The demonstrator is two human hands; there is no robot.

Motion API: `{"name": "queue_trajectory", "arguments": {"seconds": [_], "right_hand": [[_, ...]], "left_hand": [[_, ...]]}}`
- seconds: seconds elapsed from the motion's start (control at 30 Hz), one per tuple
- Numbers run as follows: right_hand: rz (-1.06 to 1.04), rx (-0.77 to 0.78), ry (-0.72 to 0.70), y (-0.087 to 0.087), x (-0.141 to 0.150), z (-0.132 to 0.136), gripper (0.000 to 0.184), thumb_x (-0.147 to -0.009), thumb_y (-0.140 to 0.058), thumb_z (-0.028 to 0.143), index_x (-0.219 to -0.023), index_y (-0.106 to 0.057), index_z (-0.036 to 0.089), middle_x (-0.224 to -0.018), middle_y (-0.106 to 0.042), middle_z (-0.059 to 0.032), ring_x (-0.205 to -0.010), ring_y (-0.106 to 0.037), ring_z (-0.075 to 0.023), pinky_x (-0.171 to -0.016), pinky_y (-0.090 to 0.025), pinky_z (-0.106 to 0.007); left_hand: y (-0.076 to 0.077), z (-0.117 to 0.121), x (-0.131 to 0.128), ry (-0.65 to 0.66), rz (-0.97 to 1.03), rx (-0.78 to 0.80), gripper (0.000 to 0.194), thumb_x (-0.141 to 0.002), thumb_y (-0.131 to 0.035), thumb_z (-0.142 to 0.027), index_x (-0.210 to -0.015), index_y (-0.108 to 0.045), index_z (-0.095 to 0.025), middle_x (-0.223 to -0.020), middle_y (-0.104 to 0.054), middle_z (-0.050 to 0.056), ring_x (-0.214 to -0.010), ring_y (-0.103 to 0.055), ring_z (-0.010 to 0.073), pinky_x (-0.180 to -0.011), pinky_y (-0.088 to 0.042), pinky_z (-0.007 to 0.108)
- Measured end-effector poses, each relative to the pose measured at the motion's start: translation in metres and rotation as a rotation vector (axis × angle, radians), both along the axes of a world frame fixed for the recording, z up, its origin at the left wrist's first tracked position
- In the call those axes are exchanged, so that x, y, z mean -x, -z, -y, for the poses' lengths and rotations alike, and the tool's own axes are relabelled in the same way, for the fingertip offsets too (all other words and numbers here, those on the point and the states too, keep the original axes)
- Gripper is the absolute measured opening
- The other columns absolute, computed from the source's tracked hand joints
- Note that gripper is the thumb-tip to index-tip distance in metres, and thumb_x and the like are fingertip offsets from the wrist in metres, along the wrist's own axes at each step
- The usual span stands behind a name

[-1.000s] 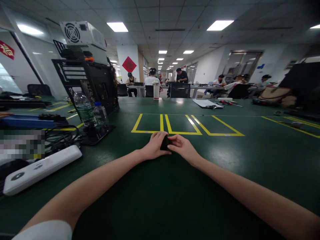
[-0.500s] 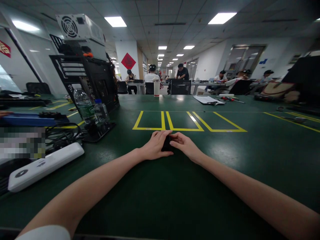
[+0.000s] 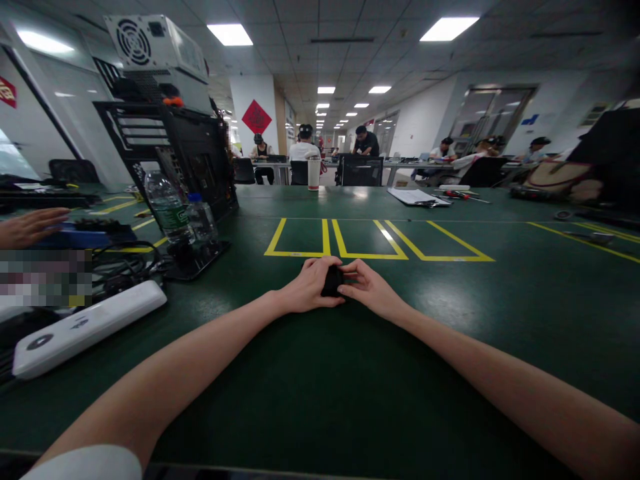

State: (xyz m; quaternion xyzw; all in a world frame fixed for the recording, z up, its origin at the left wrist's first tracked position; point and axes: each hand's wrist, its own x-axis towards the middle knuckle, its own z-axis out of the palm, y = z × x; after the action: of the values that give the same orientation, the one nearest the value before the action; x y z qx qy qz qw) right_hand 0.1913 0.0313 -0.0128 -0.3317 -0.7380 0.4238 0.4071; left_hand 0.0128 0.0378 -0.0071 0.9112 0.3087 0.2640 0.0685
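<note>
Both my hands meet over the green table [image 3: 320, 373], just in front of the yellow marked boxes [image 3: 370, 243]. Between them is a small black object [image 3: 332, 281], too small to name. My left hand [image 3: 305, 287] curls round its left side with the fingers closed over it. My right hand [image 3: 367, 288] pinches its right side with thumb and fingertips. Both forearms lie stretched out along the table.
At the left stand an open black computer case [image 3: 190, 160] with a white power supply [image 3: 155, 50] on top, two water bottles [image 3: 173, 213], cables and a white power strip [image 3: 85, 327]. Another person's hand [image 3: 30, 225] reaches in at far left. Papers [image 3: 417, 197] and a cup [image 3: 313, 175] lie farther back.
My hands have stayed closed on the black object, which now shows a little more between them. Another person's hand has come into view at the far left.
</note>
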Motion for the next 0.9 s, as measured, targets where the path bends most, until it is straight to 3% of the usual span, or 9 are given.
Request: {"name": "queue_trajectory", "arguments": {"seconds": [0.17, 0.4, 0.57, 0.77, 0.9], "right_hand": [[-0.042, -0.006, 0.026, 0.0026, 0.0017, -0.0033, 0.019, -0.069, -0.058, 0.026, -0.085, -0.049, 0.02, -0.091, -0.053, -0.0006, -0.089, -0.054, -0.0156, -0.082, -0.044, -0.034], [-0.064, 0.105, -0.062, 0.0036, 0.0, -0.0059, 0.024, -0.071, -0.056, 0.023, -0.093, -0.047, 0.021, -0.099, -0.05, -0.0019, -0.092, -0.054, -0.0155, -0.084, -0.042, -0.034], [-0.027, 0.059, -0.07, 0.0017, -0.0014, -0.0017, 0.031, -0.067, -0.061, 0.021, -0.093, -0.044, 0.023, -0.102, -0.048, -0.0008, -0.095, -0.052, -0.0165, -0.083, -0.043, -0.033], [-0.051, 0.019, -0.034, 0.0067, 0.0022, -0.0053, 0.017, -0.073, -0.054, 0.03, -0.085, -0.045, 0.021, -0.089, -0.049, 0.0003, -0.084, -0.052, -0.0139, -0.077, -0.044, -0.032], [-0.058, 0.034, -0.034, 0.0088, 0.0035, -0.0095, 0.023, -0.072, -0.056, 0.03, -0.089, -0.045, 0.022, -0.092, -0.05, -0.0011, -0.088, -0.051, -0.0151, -0.08, -0.043, -0.035]], "left_hand": [[0.0015, -0.0006, 0.0015, 0.035, 0.022, -0.026, 0.064, -0.068, -0.059, -0.037, -0.118, -0.023, -0.019, -0.119, -0.039, 0.01, -0.114, -0.034, 0.0237, -0.097, -0.02, 0.037], [-0.0001, 0.0003, 0.0017, 0.034, 0.022, -0.008, 0.064, -0.069, -0.059, -0.037, -0.119, -0.023, -0.019, -0.121, -0.038, 0.011, -0.115, -0.034, 0.0252, -0.097, -0.019, 0.04], [0.0016, -0.0004, 0.0026, 0.048, 0.032, -0.048, 0.064, -0.069, -0.059, -0.037, -0.119, -0.024, -0.018, -0.12, -0.039, 0.011, -0.115, -0.034, 0.0241, -0.097, -0.02, 0.038], [0.0046, -0.0011, 0.0027, 0.053, 0.034, -0.091, 0.066, -0.069, -0.06, -0.038, -0.119, -0.023, -0.019, -0.119, -0.04, 0.011, -0.116, -0.034, 0.0244, -0.097, -0.022, 0.04], [0.0036, -0.0012, 0.0026, 0.059, 0.038, -0.111, 0.065, -0.069, -0.059, -0.038, -0.119, -0.023, -0.019, -0.119, -0.041, 0.011, -0.115, -0.035, 0.0244, -0.096, -0.023, 0.041]]}}
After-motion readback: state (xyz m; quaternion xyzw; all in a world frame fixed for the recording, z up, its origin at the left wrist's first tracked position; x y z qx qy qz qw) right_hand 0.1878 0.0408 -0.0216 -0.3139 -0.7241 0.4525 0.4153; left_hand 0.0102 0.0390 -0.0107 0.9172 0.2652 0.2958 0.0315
